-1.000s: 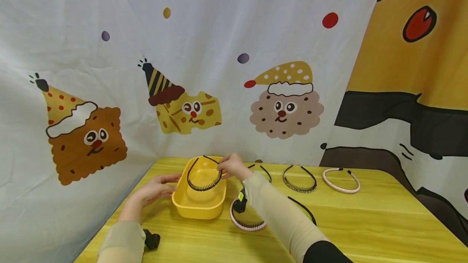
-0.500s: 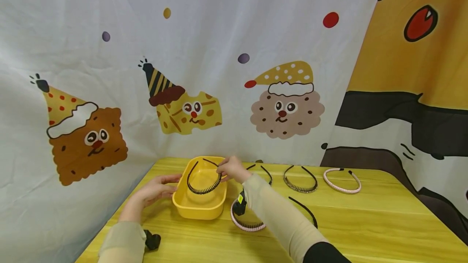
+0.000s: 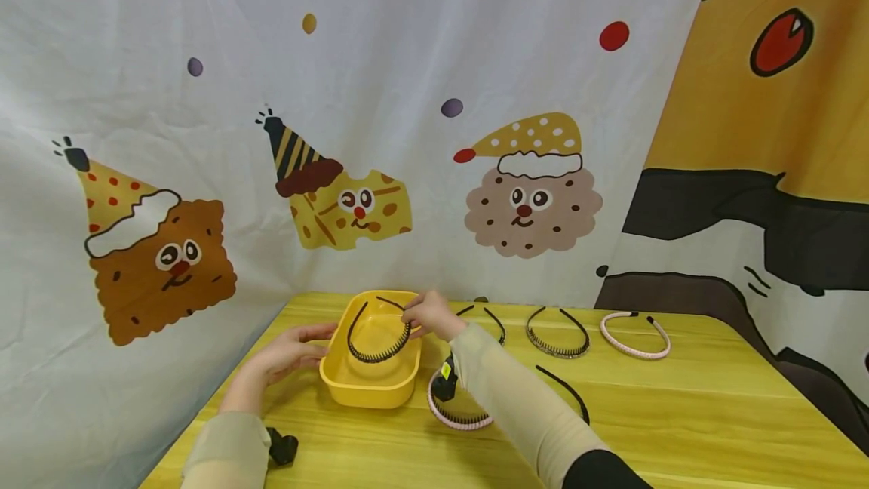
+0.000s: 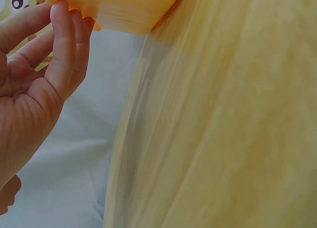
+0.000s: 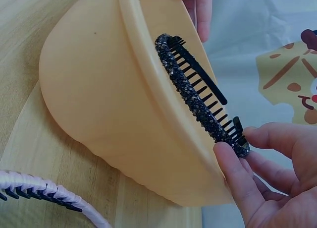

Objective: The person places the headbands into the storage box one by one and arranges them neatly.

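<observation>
My right hand (image 3: 434,314) pinches one side of a black toothed headband (image 3: 377,358) between thumb and fingers. The headband is inside the opening of a yellow plastic bin (image 3: 370,397), ends pointing up and away. Seen from the right wrist, the headband (image 5: 195,101) has dark glittery stones along its outside and teeth inside, and the right hand (image 5: 277,173) grips it near one end at the bin's rim. My left hand (image 3: 293,353) touches the bin's left side. In the left wrist view, the left hand's fingertips (image 4: 60,12) rest against the bin's outer wall.
Right of the bin, a pink headband with dark teeth (image 3: 462,424) lies partly under the right wrist. Farther right are a black headband (image 3: 570,391), a glittery toothed one (image 3: 557,352) and a plain pink one (image 3: 638,355). Another dark headband (image 3: 498,321) lies behind the right forearm.
The headband in my right hand has sunk slightly lower into the bin. My left hand and the bin stay in place.
</observation>
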Demonstrator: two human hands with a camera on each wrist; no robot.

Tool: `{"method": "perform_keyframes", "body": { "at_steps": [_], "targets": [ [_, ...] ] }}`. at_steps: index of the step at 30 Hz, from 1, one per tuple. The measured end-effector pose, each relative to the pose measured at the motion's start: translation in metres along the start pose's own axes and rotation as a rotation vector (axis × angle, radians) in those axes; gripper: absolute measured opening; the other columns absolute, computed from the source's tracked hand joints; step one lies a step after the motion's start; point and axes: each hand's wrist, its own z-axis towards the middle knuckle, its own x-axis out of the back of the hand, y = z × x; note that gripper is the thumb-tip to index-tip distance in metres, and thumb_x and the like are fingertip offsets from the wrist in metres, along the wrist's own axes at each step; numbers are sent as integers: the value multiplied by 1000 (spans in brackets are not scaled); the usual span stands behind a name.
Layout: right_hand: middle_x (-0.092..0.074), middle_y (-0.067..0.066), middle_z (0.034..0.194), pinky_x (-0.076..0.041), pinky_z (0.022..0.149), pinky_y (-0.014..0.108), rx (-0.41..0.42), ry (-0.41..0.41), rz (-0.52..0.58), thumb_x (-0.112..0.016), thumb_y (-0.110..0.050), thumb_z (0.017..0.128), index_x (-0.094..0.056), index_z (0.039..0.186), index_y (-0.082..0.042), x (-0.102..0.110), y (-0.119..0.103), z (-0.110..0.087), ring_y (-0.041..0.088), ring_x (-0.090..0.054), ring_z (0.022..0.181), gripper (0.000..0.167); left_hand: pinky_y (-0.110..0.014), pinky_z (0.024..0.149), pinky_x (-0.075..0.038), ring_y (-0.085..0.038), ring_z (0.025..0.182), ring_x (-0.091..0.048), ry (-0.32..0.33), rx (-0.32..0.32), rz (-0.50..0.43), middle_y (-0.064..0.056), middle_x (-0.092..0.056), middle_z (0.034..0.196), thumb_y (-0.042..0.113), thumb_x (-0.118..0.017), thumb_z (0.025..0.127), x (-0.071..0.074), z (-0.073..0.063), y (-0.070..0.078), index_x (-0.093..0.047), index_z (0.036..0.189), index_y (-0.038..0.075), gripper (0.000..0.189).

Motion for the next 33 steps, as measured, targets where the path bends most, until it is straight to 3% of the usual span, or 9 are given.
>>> {"method": "perform_keyframes", "body": {
  "at_steps": [11,18,21,27,30,33],
  "targets": [
    [-64,17,92,-58,68,40,8,-11,-11,-67,1,86,-63,105,13,2,0,-3,41,-63,90,23,-43,93,-49,-36,121,-52,-12,-14,0,-35,-27,148,4,-58,96,-1,-1,1,-26,148,-10,63],
    [-61,19,85,-57,73,46,13,-26,-1,-65,-2,88,-65,102,13,9,-4,-4,31,-62,74,20,-41,92,-50,-34,119,-54,-13,-8,-10,-35,-27,148,4,-59,96,0,-1,1,-26,149,-9,64],
    [-61,24,92,-57,75,46,-2,-19,6,-65,-4,88,-65,104,12,16,-5,-5,29,-61,76,23,-41,92,-50,-34,119,-54,-15,-7,3,-35,-26,148,6,-59,96,0,-1,1,-25,149,-9,65],
    [-57,33,109,-57,74,42,15,-30,13,-62,-7,91,-63,112,13,33,-5,-8,42,-61,92,29,-40,93,-50,-34,121,-53,-9,4,12,-33,-27,149,7,-60,96,0,0,-3,-26,149,-8,65],
    [-58,33,108,-58,74,42,22,-14,10,-62,-8,91,-62,114,13,44,-6,-9,43,-61,93,31,-40,93,-50,-34,122,-52,-19,-6,24,-34,-26,149,7,-59,96,0,0,-3,-25,149,-9,65],
    [-60,27,103,-57,75,43,12,3,17,-64,-9,90,-61,115,13,55,-6,-9,36,-63,85,34,-40,94,-49,-32,122,-52,-15,-5,28,-34,-26,149,7,-59,96,0,-1,-2,-24,149,-9,65]
  ]
}}
